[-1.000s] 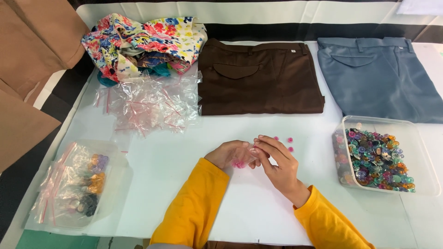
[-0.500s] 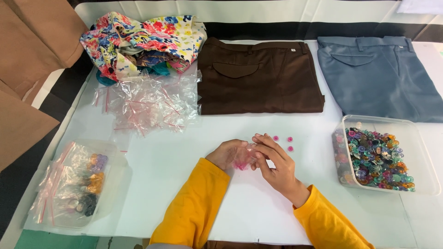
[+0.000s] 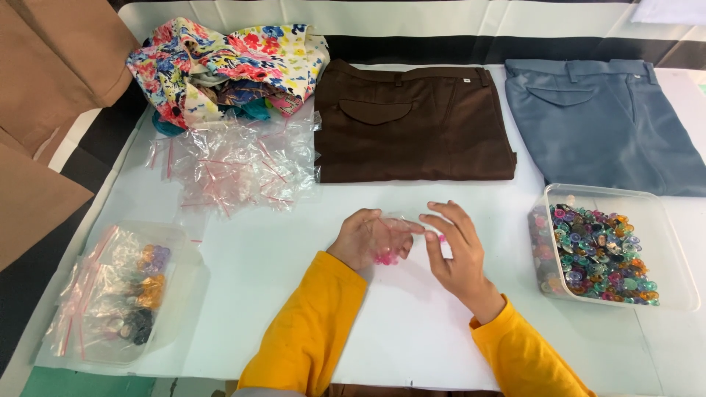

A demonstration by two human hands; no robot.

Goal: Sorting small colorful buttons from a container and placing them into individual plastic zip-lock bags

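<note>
A small clear plastic bag (image 3: 388,237) with pink buttons (image 3: 385,256) inside is held above the white table (image 3: 412,331), between the two hands. The bag is gripped by the left hand (image 3: 362,239), whose fingers are curled around its near side, and its upper edge appears to be pinched by the thumb and forefinger of the right hand (image 3: 454,246), though the thin film makes the contact hard to tell; the remaining right fingers are spread and lifted. A clear tub of mixed coloured buttons (image 3: 599,250) is set to the right, well apart from the hands. A heap of empty clear bags (image 3: 235,162) lies at the upper left, below a crumpled floral cloth (image 3: 220,62). Folded brown trousers (image 3: 415,121) and blue-grey trousers (image 3: 603,121) are laid side by side at the far edge. A tray of filled bags (image 3: 121,294) sits at the near left.
</note>
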